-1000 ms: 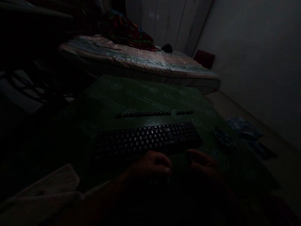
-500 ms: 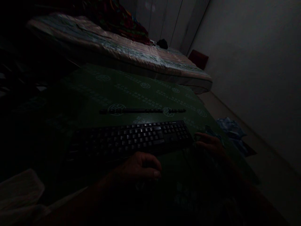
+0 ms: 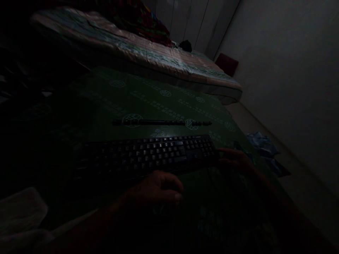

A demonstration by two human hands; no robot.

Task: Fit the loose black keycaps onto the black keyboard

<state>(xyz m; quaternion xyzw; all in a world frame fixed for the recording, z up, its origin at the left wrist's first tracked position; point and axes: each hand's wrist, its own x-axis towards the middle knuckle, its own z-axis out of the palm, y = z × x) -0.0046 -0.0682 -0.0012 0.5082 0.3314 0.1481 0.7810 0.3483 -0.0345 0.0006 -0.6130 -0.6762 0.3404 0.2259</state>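
Note:
A black computer keyboard lies across the green printed tabletop. In front of its near edge, my left hand is closed, its fingers curled and the thumb near the index finger. Deep shadow hides whatever may be in it. My right hand reaches to the right end of the keyboard, fingers stretched out; they look to touch its edge. Beyond the keyboard lies a long, thin, dark strip with uneven, segmented edges, apart from both hands.
A bed with a striped cover stands behind the table, a dark red patterned blanket on it. Bluish cloth lies on the floor to the right, near the wall. Pale cloth is at the lower left.
My right hand has come slightly closer against the keyboard's right end. My left hand stays almost where it was. The whole view has shifted slightly.

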